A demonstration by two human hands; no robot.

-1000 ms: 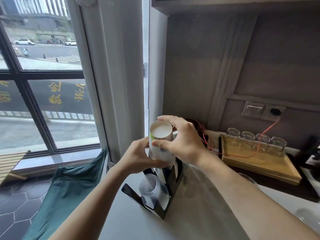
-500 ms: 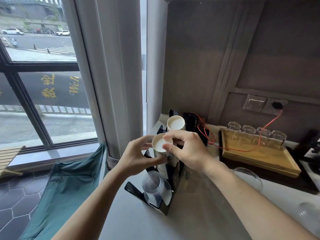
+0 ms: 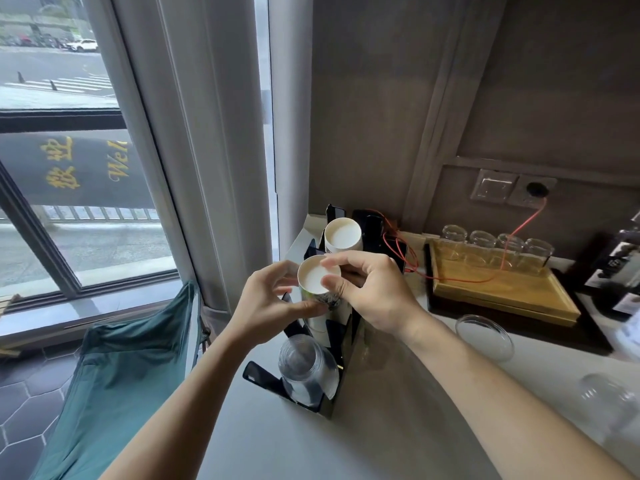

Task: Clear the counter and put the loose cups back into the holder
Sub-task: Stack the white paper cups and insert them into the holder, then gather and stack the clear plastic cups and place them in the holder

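Both hands [image 3: 374,292] hide the paper cup [image 3: 317,278], seemingly in the holder [image 3: 325,403].

Both hands — left hand [image 3: 268,299], right hand [image 3: 372,294] — grip a paper cup [image 3: 318,282] over the black cup holder [image 3: 341,344] on the counter [image 3: 398,427].

A white paper cup [image 3: 317,279] with a green print stands base-up in the middle slot of the black holder [image 3: 327,407]. Behind it sits another paper stack [image 3: 343,236]; clear plastic cups [image 3: 306,368] fill the front slot.
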